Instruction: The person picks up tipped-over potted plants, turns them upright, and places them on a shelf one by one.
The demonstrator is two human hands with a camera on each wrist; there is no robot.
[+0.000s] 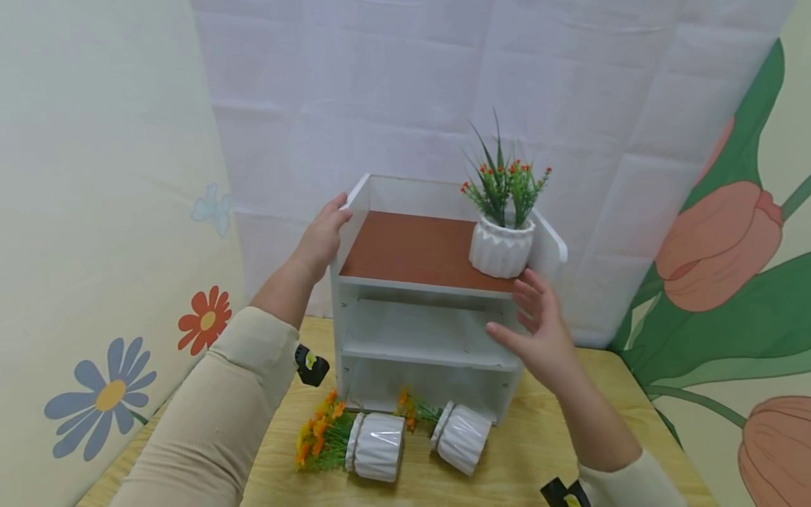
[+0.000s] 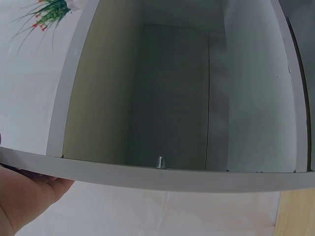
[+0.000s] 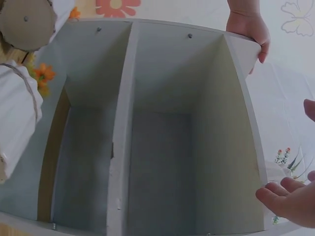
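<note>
A small white shelf unit (image 1: 431, 359) with a brown top board (image 1: 412, 246) stands upright on the table. My left hand (image 1: 323, 236) grips the upper edge of its left side panel, thumb on the inner side; in the right wrist view the left hand (image 3: 250, 27) curls over that edge. On the right part of the top board sits a ribbed white pot (image 1: 502, 248) with green leaves and small red flowers. My right hand (image 1: 541, 341) is held with spread, relaxed fingers in front of the top board's right end, fingertips just below the pot, holding nothing.
Two more white pots lie on their sides before the shelf: one (image 1: 378, 447) with orange-yellow flowers (image 1: 319, 433), another (image 1: 461, 436) with its flowers toward the bottom compartment. A white cloth (image 1: 412, 84) hangs behind. Flower-painted panels (image 1: 127, 232) flank the wooden table (image 1: 538, 451).
</note>
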